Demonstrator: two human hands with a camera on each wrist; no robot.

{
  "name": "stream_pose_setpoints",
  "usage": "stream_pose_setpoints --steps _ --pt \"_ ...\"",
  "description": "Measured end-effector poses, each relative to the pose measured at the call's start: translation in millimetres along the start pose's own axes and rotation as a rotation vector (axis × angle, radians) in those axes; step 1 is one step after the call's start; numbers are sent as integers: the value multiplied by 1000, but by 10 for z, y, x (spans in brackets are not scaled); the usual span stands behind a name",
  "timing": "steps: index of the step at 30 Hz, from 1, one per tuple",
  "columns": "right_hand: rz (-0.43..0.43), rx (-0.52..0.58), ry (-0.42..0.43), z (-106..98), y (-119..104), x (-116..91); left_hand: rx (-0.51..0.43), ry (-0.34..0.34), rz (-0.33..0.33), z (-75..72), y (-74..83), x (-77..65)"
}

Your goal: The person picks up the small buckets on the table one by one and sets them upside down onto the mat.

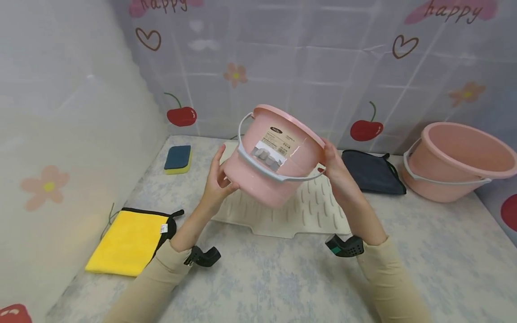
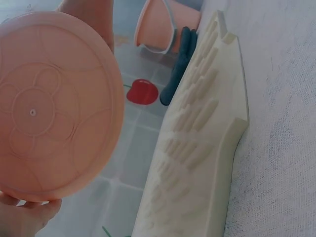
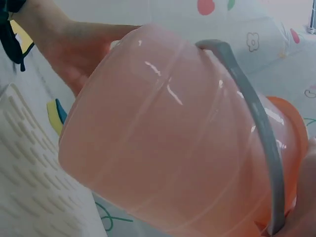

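Note:
A pink bucket (image 1: 258, 188) with a grey handle and a printed label is held tilted above a cream ridged mat (image 1: 319, 204). My left hand (image 1: 216, 185) grips its lower left side near the base, thumb in front. At the upper right, my right hand (image 1: 338, 168) grips the rim, close to where the handle joins. The left wrist view shows the bucket's round underside (image 2: 74, 148) with a raised pattern. From the right wrist, the bucket's glossy side (image 3: 148, 133) fills most of the view, and the handle (image 3: 259, 123) hangs across it.
Another pink bucket (image 1: 428, 190) stands at the right, beside a folded dark cloth (image 1: 371, 172). A blue and yellow sponge (image 1: 177, 158) sits at the back left. Nearer lies a folded yellow cloth (image 1: 127, 242) with black edging. A patterned wall covering (image 1: 299, 58) rises behind the table.

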State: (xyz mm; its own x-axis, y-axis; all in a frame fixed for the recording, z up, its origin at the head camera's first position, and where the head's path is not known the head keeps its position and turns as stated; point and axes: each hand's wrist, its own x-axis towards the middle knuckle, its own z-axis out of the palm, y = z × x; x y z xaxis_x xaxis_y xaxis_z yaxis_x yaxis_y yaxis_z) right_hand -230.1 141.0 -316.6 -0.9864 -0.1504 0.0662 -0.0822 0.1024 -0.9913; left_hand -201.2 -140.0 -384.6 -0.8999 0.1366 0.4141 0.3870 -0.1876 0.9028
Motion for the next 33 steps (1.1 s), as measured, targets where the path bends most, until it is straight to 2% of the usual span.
stream_pose_setpoints --steps 2,7,11,18,22,26,29,33 --pt "-77 -9 42 23 52 -1 -7 1 -15 11 1 -5" --pt "-375 11 148 79 141 -28 -16 19 -45 39 21 3" --pt "-570 -31 185 122 175 -37 -44 42 -73 47 43 8" --pt "-862 -357 226 172 244 12 -34 93 -206 103 105 -24" --pt "-934 -391 179 171 291 32 -21 146 -250 126 128 -48" --pt "-970 -394 118 153 325 47 -19 174 -275 126 164 -45" --pt "-958 -429 118 152 340 62 -15 170 -287 122 187 -32" --pt "-886 -430 124 164 359 77 -9 128 -256 107 198 -32"
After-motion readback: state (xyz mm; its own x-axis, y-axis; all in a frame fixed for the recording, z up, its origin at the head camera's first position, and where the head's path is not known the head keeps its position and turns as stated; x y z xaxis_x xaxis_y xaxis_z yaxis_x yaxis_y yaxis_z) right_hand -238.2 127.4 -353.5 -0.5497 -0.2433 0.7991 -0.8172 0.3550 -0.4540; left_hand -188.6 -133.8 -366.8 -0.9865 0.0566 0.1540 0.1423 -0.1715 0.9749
